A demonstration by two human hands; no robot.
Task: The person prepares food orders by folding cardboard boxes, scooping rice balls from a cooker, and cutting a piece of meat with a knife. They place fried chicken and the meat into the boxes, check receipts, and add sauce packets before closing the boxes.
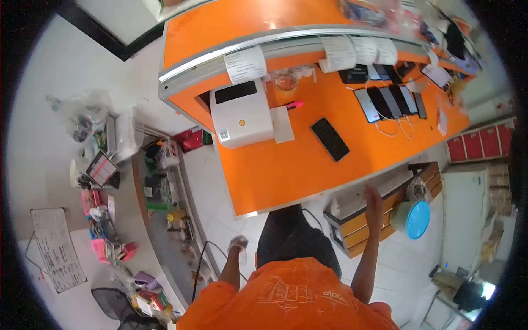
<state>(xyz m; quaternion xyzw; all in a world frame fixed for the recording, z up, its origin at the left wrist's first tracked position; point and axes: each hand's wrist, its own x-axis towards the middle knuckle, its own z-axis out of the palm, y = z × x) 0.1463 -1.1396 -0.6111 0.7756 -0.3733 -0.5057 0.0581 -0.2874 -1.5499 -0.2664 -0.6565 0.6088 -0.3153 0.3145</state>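
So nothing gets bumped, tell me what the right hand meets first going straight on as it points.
Probably the near edge of the orange counter, just ahead of the right hand. Depth is unclear from this one view, so the hand might pass above or below it.

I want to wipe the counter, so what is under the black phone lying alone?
The black phone lies on the orange counter, whose surface shows around it. What is directly underneath is covered and cannot be seen.
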